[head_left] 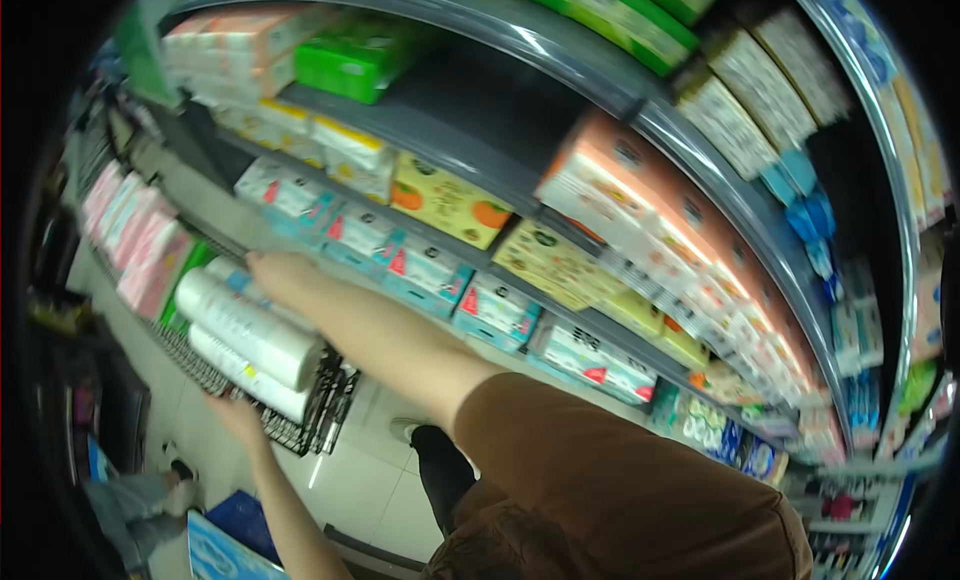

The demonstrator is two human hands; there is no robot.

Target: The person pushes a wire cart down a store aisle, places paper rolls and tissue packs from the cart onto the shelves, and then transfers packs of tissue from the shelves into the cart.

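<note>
While the left hand (232, 414) is placed at the near side of a black wire basket (336, 408), the right hand (264, 270) is set at its far side, beside white rolls (243, 325). Whether the fingers are closed on anything cannot be told, as they are blurred and partly hidden. Inside the basket, the rolls are laid next to a green pack (198, 256) and pink packs (132, 242). Tissue boxes (430, 270) are lined up on the shelves (440, 148) nearby.
</note>
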